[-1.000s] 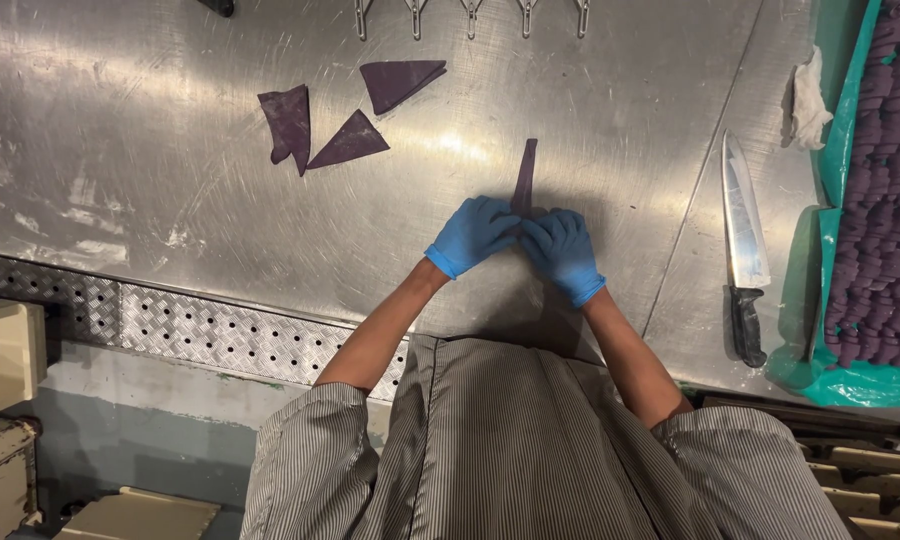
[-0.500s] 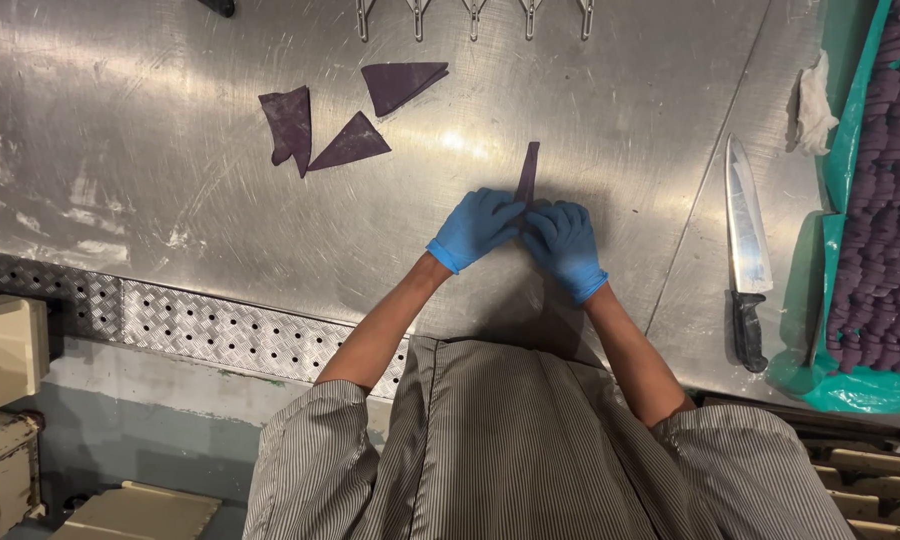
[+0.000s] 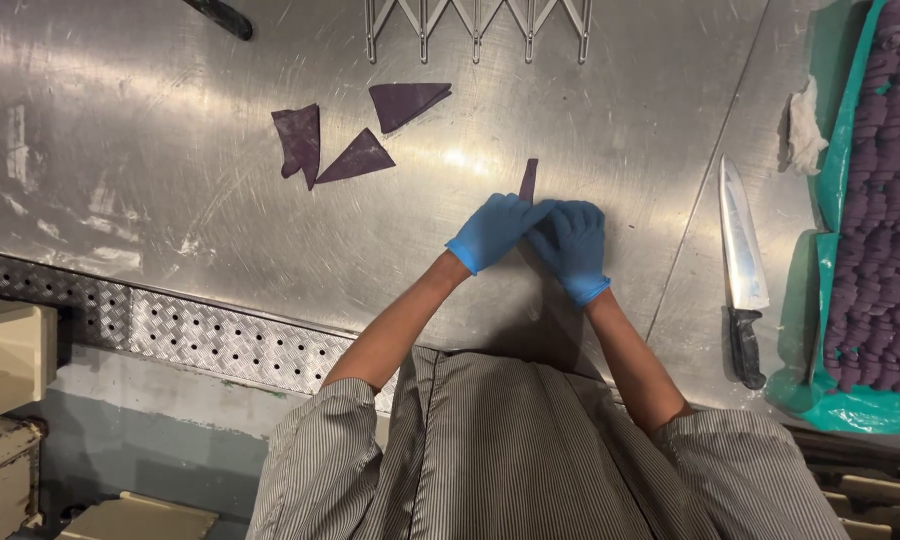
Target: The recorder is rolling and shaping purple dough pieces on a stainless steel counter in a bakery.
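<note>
Both my hands wear blue gloves and rest side by side on the steel worktop point(image 3: 150, 200). My left hand point(image 3: 494, 230) and my right hand point(image 3: 573, 246) press together on a purple dough piece point(image 3: 529, 180). Only its narrow pointed tip shows beyond my fingers; the rest is hidden under the gloves. Three flat purple dough triangles point(image 3: 360, 158) lie further away to the left, apart from my hands.
A large chef's knife point(image 3: 742, 266) with a black handle lies to the right. A teal tray point(image 3: 875, 410) with several rolled purple pieces stands at the far right, a crumpled white cloth point(image 3: 802, 124) beside it. A metal expanding cutter point(image 3: 475, 22) sits at the far edge.
My hands have crept slightly away from me over the dough, so less of its tip shows. Nothing else has moved.
</note>
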